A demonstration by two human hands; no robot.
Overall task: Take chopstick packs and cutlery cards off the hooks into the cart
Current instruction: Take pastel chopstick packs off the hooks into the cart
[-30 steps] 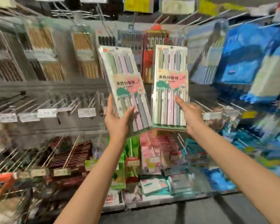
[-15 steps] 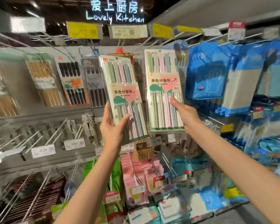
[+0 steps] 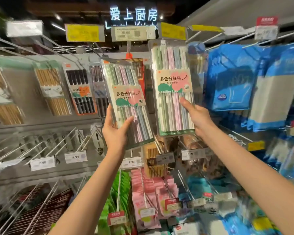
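Gripping pastel chopstick packs, left hand (image 3: 116,133) and right hand (image 3: 196,116), long axes toward twelve o'clock hooks (image 3: 98,48).

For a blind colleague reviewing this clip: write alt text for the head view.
Two bare hands each hold up a pack of pastel chopsticks before a shop's hook wall: the left hand grips a tilted pack, the right hand an upright pack. Wooden and dark chopstick packs hang left, blue packets right.
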